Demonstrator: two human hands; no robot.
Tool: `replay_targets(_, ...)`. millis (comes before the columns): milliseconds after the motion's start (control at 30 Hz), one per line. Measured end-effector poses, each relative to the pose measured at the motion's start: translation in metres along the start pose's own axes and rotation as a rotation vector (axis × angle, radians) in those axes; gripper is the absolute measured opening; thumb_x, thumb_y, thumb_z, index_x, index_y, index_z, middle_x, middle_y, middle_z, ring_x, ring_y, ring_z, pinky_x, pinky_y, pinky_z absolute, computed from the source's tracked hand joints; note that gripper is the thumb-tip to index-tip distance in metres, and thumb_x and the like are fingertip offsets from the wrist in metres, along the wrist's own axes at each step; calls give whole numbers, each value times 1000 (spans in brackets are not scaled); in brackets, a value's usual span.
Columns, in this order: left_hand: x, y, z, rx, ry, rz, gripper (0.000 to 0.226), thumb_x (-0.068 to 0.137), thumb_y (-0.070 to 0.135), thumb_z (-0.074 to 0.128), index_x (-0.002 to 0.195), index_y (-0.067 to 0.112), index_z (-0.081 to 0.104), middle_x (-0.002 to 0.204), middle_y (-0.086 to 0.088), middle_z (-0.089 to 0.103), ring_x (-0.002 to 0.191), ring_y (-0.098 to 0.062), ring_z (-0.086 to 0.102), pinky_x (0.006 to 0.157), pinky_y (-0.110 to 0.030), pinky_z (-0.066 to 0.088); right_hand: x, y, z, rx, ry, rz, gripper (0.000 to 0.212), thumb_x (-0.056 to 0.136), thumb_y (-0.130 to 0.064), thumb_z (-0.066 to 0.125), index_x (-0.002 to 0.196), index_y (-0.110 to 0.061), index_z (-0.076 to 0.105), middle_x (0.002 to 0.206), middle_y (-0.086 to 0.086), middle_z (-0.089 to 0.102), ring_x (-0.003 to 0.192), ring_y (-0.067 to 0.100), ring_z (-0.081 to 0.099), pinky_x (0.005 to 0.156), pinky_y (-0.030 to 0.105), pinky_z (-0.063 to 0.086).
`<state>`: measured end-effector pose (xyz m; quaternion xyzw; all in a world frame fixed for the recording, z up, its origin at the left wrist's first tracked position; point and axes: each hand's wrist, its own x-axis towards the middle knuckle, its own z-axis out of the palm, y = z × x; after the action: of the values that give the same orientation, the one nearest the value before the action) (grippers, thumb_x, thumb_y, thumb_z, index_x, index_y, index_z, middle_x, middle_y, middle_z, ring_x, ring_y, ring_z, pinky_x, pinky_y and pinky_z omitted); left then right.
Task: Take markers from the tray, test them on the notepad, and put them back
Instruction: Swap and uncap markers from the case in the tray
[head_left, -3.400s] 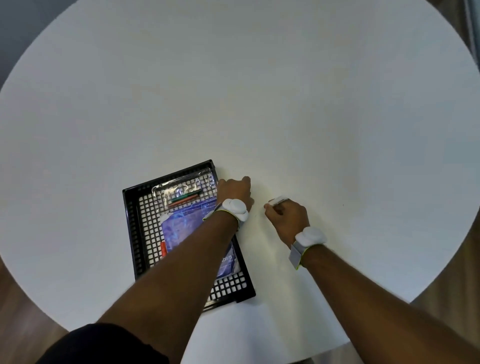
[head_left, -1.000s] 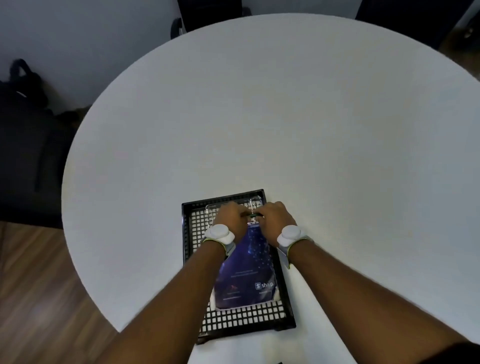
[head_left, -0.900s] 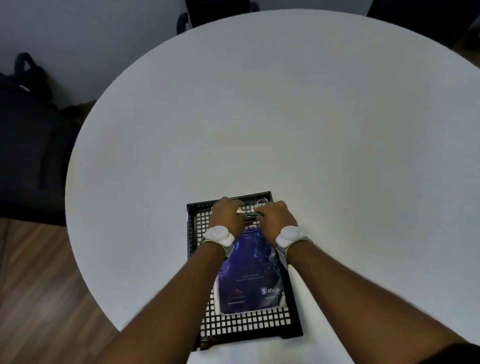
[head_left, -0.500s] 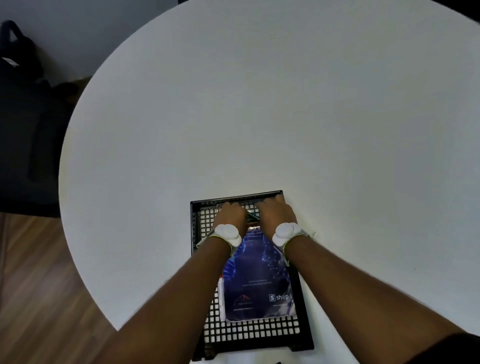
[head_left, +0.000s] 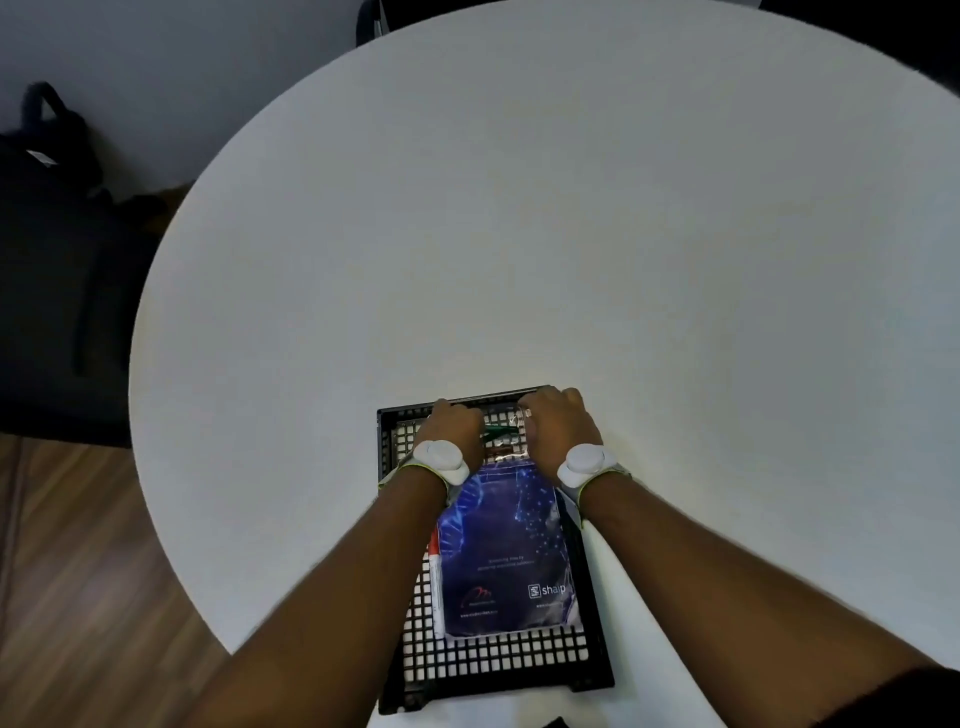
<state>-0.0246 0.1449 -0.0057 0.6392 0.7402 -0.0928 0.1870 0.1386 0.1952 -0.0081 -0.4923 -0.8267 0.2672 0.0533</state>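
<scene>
Green marker (head_left: 500, 430) crosswise in tray (head_left: 387, 519)

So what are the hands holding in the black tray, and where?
Both the left hand and the right hand are on a green marker at the tray's far end, one at each end. The fingers hide the exact grip.

Dim, soft overhead light; white table (head_left: 571, 234) evenly lit (edges bowed by wide-angle lens).
</scene>
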Motion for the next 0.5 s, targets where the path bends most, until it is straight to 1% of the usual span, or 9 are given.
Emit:
replay_targets(100, -10, 9, -7, -25, -7, -27, 33, 80, 6, 56, 111, 7, 66, 110, -19, 65, 106, -39, 56, 85, -42, 53, -17, 12, -4, 17, -13, 30, 34, 87, -9, 53, 118, -20, 61, 121, 4, 59, 116, 28, 47, 87, 43, 51)
replay_targets(167, -17, 20, -9, -87, -3, -49, 38, 80, 8, 60, 118, 8, 64, 117, -18, 61, 108, -39, 57, 88, -44, 53, -30, 23, -8, -18, -25, 47, 31, 87, -12, 54, 115, -22, 62, 120, 3, 58, 116, 28, 48, 87, 41, 51)
replay_targets(233, -20, 31, -10, -196, 25, -72, 37, 81, 9, 61, 118, 10, 63, 117, -17, 59, 105, -38, 59, 87, -42, 52, -40, 34, -9, -20, -56, 79, 33, 86, -10, 52, 114, -21, 64, 120, 5, 57, 118, 29, 47, 89, 41, 50)
replay_targets(300, -26, 47, -9, -323, 58, -85, 26, 83, 6, 57, 108, 7, 62, 107, -15, 60, 94, -36, 60, 73, -36, 49, -56, 48, -9, -64, -144, 129, 41, 84, -7, 52, 122, -19, 61, 127, 8, 54, 123, 29, 43, 93, 41, 49)
replay_targets(367, -33, 61, -8, -425, 62, -87, 11, 86, 6, 52, 97, 6, 55, 90, -14, 58, 79, -31, 56, 61, -32, 39, -73, 64, -3, -172, -242, 165, 47, 84, -12, 54, 130, -21, 56, 134, 8, 47, 126, 30, 40, 94, 41, 49)
replay_targets(400, -36, 67, -6, -482, 57, -80, 16, 87, 7, 51, 103, 7, 53, 86, -14, 58, 75, -29, 54, 60, -32, 38, -80, 71, 2, -210, -261, 180, 47, 84, -16, 54, 131, -22, 54, 136, 9, 44, 126, 31, 39, 93, 41, 50)
replay_targets(433, -40, 73, -4, -546, 50, -69, 32, 88, 8, 52, 120, 9, 49, 86, -16, 62, 73, -29, 55, 61, -32, 40, -87, 76, 7, -223, -258, 192, 46, 83, -18, 54, 129, -22, 54, 137, 9, 41, 125, 31, 38, 91, 40, 50)
replay_targets(467, -43, 77, -3, -605, 51, -57, 49, 88, 8, 52, 136, 13, 39, 87, -18, 65, 71, -29, 57, 62, -33, 44, -91, 77, 11, -231, -243, 196, 44, 82, -19, 53, 126, -22, 54, 138, 9, 40, 124, 31, 38, 87, 39, 50)
replay_targets(500, -47, 81, 0, -650, 60, -51, 62, 88, 7, 53, 145, 18, 29, 86, -18, 67, 71, -31, 60, 64, -35, 48, -95, 78, 15, -245, -227, 198, 42, 82, -19, 53, 124, -21, 55, 137, 9, 39, 122, 31, 38, 84, 36, 49)
